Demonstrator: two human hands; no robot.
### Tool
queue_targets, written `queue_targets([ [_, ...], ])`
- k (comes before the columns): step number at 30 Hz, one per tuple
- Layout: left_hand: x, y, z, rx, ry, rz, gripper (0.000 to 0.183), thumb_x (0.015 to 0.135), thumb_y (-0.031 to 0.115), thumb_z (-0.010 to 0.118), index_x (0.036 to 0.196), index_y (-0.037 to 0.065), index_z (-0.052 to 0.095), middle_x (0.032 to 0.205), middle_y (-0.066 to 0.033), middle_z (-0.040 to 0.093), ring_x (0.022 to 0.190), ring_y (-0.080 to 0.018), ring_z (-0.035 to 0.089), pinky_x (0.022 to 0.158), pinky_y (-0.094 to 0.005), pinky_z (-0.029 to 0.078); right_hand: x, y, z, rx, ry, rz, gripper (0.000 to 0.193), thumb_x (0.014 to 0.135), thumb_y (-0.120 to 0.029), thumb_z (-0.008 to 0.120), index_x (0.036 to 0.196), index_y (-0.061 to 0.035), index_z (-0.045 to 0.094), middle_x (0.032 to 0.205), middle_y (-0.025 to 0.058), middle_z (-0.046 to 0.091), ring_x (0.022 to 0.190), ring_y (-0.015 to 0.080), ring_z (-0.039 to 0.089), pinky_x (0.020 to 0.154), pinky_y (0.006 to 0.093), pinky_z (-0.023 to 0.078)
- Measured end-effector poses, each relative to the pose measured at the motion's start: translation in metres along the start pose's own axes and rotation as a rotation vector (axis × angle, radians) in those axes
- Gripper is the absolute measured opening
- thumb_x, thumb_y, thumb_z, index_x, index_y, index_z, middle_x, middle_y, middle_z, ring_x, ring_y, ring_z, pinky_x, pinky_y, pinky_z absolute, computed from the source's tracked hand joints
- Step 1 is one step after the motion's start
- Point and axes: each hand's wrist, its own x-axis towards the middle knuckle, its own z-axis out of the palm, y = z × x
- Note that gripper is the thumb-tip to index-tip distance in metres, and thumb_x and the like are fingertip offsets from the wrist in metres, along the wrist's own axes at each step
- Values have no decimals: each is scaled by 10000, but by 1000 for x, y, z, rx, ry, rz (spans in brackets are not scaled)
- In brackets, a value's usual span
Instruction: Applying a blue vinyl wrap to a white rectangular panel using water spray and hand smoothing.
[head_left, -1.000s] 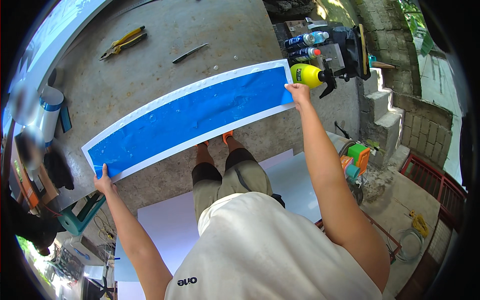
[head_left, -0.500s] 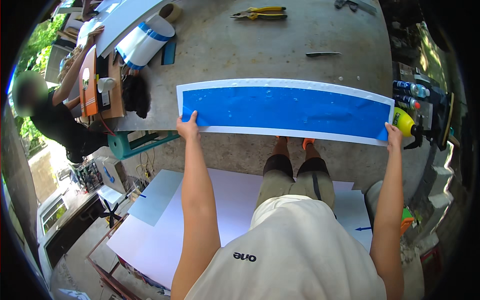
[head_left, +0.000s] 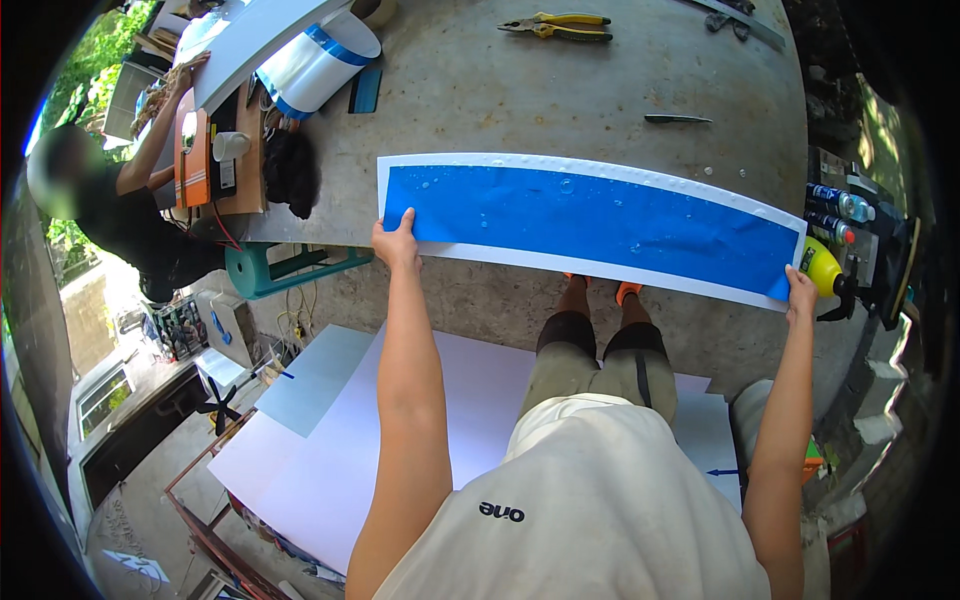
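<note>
A long blue sheet with a white border (head_left: 590,222) stretches between my two hands at the table's near edge. Water drops or bubbles dot its surface. My left hand (head_left: 398,242) grips the near left corner, thumb on top. At the right end, my right hand (head_left: 801,294) pinches the near corner, a little lower than the left one. Beyond the sheet, a slim dark cutter knife (head_left: 678,119) lies on the grey table (head_left: 480,105). Farther back are pliers with yellow and black handles (head_left: 555,27).
A yellow spray bottle (head_left: 822,267) stands beside my right hand, near some spray cans (head_left: 838,203). To the left are a blue-and-white roll (head_left: 315,68), an orange machine (head_left: 192,160) and a green stand (head_left: 262,271). Another person (head_left: 130,200) touches a white panel (head_left: 262,45). Large white sheets (head_left: 455,400) lie behind me.
The sheet's right end has dipped slightly nearer to me and its left end has risen a little. Both hands still hold it. The whole view has shifted and turned slightly.
</note>
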Motion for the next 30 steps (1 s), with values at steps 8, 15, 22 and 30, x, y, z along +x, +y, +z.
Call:
queue_targets([
  [8, 2, -2, 2, 73, 1, -28, 544, 740, 153, 867, 1161, -58, 594, 1102, -201, 677, 943, -278, 676, 830, -388, 552, 3, 4, -4, 21, -5, -2, 454, 863, -277, 773, 1142, 68, 671, 1019, 94, 701, 905, 160, 634, 849, 293, 484],
  [15, 0, 2, 3, 90, 17, -50, 548, 715, 147, 890, 1135, -64, 607, 1070, -176, 687, 913, -245, 666, 806, -368, 548, 3, 4, -4, 29, -8, 3, 440, 866, -274, 771, 1130, 65, 677, 1012, 86, 702, 887, 150, 633, 837, 288, 485],
  [22, 5, -3, 0, 83, 10, -40, 528, 713, 146, 892, 1110, -65, 617, 1040, -171, 695, 882, -238, 670, 802, -364, 551, 0, -1, 1, 27, -7, 8, 435, 870, -268, 768, 1128, 69, 677, 987, 79, 706, 861, 144, 634, 823, 281, 486],
  [30, 1, -1, 3, 134, 14, -36, 591, 726, 166, 882, 1180, -67, 583, 1116, -210, 669, 948, -290, 677, 828, -396, 557, 12, 11, -7, 41, -29, 2, 446, 869, -272, 771, 1134, 72, 672, 1008, 81, 701, 883, 142, 631, 830, 277, 483],
])
